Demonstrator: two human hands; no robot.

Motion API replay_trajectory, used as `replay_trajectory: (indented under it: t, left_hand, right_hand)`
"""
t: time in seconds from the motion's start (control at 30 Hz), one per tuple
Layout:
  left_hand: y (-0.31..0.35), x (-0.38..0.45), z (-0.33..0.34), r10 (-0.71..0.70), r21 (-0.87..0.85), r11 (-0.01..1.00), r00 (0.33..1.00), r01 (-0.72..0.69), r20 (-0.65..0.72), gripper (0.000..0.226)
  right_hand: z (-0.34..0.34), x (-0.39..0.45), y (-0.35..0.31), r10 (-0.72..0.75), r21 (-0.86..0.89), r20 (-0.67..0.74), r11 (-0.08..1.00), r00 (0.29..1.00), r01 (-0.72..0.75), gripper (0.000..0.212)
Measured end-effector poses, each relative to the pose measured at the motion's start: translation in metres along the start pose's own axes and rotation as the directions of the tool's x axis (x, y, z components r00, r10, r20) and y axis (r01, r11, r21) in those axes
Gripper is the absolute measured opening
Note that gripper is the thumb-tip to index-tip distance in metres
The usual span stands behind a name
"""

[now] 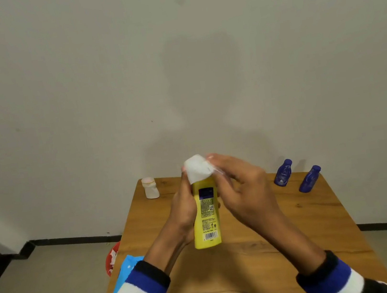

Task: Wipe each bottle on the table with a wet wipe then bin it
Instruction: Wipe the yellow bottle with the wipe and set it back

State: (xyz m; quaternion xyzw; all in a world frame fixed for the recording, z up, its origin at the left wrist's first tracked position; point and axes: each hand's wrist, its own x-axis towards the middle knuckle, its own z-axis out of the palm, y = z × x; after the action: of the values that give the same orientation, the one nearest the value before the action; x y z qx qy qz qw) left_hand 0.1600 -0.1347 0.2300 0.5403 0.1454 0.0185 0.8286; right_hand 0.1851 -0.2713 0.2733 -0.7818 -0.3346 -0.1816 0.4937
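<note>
Left hand grips tall yellow plastic bottle upright, long axis vertical; right hand pinches white wet wipe over its top.

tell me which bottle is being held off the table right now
The yellow bottle: the left hand grips it while the right hand presses a white wipe on its top. The white bottle and two blue ones stand untouched.

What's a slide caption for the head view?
Left hand grips yellow bottle while right hand wipes its top with a wet wipe.
</note>
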Motion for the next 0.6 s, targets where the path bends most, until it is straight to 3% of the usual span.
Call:
replay_trajectory:
  t: [0.03, 0.1, 0.17, 0.33, 0.4, 0.47, 0.53, 0.6]
  left_hand:
    - [-0.001, 0.0, 0.004, -0.022, -0.05, 0.998, 0.999, 0.024, 0.03, 0.036]
    - [-0.004, 0.0, 0.007, -0.053, -0.18, 0.981, 0.994, 0.069, 0.093, 0.036]
    - [-0.003, -0.001, 0.003, -0.063, -0.24, 0.967, 0.993, 0.086, 0.1, 0.037]
    - [-0.003, -0.002, -0.006, -0.107, -0.192, 0.973, 0.989, 0.125, 0.101, 0.037]
    - [-0.004, -0.001, -0.007, -0.128, -0.214, 0.965, 0.986, 0.149, 0.11, 0.047]
    - [-0.004, 0.001, -0.01, -0.128, -0.163, 0.977, 0.988, 0.14, 0.082, 0.069]
    - [-0.006, 0.003, -0.014, -0.125, -0.114, 0.984, 0.988, 0.135, 0.088, 0.078]
    - [-0.004, 0.003, -0.015, -0.127, -0.092, 0.986, 0.987, 0.136, 0.097, 0.078]
  right_hand:
    - [0.007, -0.001, 0.0, -0.074, -0.073, 0.073, 0.994, 0.995, 0.08, 0.03]
    - [0.02, -0.005, 0.006, -0.185, -0.199, 0.188, 0.955, 0.965, 0.222, 0.033]
    - [0.022, -0.006, 0.011, -0.203, -0.222, 0.224, 0.942, 0.953, 0.252, 0.035]
    - [0.006, -0.002, 0.02, -0.266, -0.254, 0.269, 0.907, 0.926, 0.335, 0.034]
    - [0.0, -0.001, 0.023, -0.248, -0.276, 0.278, 0.905, 0.928, 0.325, 0.03]
    - [-0.006, 0.001, 0.028, -0.166, -0.255, 0.218, 0.941, 0.962, 0.221, 0.024]
    - [-0.013, 0.004, 0.032, 0.059, -0.095, 0.083, 0.994, 0.995, -0.051, 0.014]
    - [-0.02, 0.008, 0.035, 0.325, 0.152, 0.001, 0.935, 0.946, -0.322, 0.008]
